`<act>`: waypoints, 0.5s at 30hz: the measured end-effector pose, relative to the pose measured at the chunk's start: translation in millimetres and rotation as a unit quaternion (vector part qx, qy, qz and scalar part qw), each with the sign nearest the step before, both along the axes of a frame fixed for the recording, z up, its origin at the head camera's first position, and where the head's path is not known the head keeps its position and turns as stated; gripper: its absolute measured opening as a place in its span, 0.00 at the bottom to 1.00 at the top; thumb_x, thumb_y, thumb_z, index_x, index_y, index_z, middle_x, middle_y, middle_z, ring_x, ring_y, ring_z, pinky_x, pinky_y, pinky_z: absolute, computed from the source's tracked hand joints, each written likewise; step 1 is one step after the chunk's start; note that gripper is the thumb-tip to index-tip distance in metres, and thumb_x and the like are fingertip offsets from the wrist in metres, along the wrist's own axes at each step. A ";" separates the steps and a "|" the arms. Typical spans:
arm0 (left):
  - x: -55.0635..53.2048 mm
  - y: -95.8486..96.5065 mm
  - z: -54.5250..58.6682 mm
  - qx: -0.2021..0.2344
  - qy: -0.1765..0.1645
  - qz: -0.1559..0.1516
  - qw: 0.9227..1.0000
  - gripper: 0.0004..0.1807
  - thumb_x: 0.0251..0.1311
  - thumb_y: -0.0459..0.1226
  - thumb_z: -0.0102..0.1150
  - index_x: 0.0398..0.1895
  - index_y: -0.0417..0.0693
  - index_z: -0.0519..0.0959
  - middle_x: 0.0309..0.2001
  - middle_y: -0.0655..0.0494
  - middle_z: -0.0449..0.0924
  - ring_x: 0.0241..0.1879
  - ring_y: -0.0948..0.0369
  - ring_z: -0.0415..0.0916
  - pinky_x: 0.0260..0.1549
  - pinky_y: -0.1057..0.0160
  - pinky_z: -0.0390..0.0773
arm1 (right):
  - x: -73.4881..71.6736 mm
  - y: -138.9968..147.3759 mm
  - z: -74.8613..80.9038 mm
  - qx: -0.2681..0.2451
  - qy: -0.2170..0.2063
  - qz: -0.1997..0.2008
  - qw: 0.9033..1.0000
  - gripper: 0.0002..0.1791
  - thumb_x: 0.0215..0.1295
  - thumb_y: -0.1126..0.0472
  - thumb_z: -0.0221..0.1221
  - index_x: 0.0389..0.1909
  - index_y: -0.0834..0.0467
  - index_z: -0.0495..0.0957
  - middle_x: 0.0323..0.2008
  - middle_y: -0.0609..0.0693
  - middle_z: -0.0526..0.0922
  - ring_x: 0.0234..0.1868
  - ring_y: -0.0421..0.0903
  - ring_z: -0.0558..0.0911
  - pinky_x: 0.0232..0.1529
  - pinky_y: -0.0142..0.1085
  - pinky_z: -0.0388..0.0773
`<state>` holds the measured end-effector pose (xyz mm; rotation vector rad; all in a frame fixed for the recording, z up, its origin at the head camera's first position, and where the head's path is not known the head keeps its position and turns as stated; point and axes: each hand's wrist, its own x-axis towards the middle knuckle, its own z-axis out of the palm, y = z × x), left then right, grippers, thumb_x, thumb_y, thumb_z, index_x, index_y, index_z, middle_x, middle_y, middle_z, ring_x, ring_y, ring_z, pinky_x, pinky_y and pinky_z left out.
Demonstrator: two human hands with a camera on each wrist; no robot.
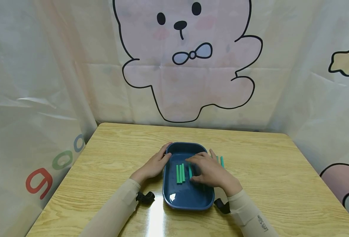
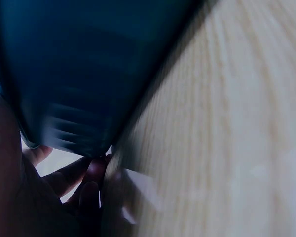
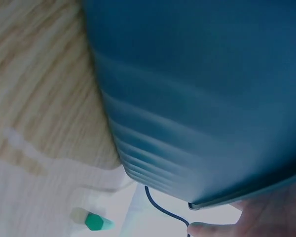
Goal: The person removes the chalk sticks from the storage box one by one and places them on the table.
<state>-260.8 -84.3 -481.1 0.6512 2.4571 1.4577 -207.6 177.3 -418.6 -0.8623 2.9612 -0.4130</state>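
Observation:
A dark blue tray (image 1: 189, 199) with rounded corners stands on the table, several short green sticks (image 1: 180, 174) lying side by side inside it. My left hand (image 1: 154, 164) grips the tray's left rim, thumb on top and fingers against the outer wall; those fingers (image 2: 64, 178) show past the tray in the left wrist view. Over the tray's right side reaches my right hand (image 1: 211, 170). Its thumb and a finger pinch a teal-green stick (image 1: 190, 171) by the ends, low in the tray. Part of the tray's right rim is hidden under this hand.
More green sticks (image 1: 222, 162) lie on the wooden table (image 1: 266, 174) just right of the tray, partly behind the right hand. One stick's end (image 3: 94, 221) shows in the right wrist view. A printed curtain (image 1: 192, 92) hangs behind the table.

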 end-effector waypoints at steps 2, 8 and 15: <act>-0.1 -0.2 -0.4 0.001 -0.002 0.001 1.000 0.29 0.84 0.51 0.36 0.83 0.74 0.49 0.81 0.55 0.57 0.79 0.51 0.59 0.76 0.41 0.61 | 0.2 0.8 1.3 -0.001 0.002 0.000 1.000 0.36 0.57 0.49 0.77 0.67 0.50 0.79 0.64 0.48 0.83 0.70 0.58 0.72 0.72 0.77 0.45; -0.6 0.2 -2.1 -0.001 0.000 0.004 1.000 0.29 0.84 0.51 0.36 0.83 0.74 0.49 0.81 0.55 0.57 0.78 0.51 0.59 0.75 0.41 0.61 | -0.1 4.8 4.4 -0.006 0.007 0.001 1.000 0.36 0.57 0.50 0.77 0.67 0.52 0.79 0.64 0.50 0.82 0.70 0.59 0.72 0.72 0.77 0.47; -1.6 0.2 -3.3 0.001 0.003 0.001 1.000 0.29 0.84 0.51 0.35 0.84 0.70 0.49 0.81 0.55 0.58 0.78 0.51 0.59 0.75 0.41 0.62 | -0.6 9.2 9.4 -0.011 0.014 0.002 1.000 0.36 0.57 0.50 0.77 0.68 0.52 0.78 0.65 0.50 0.82 0.69 0.60 0.74 0.71 0.77 0.48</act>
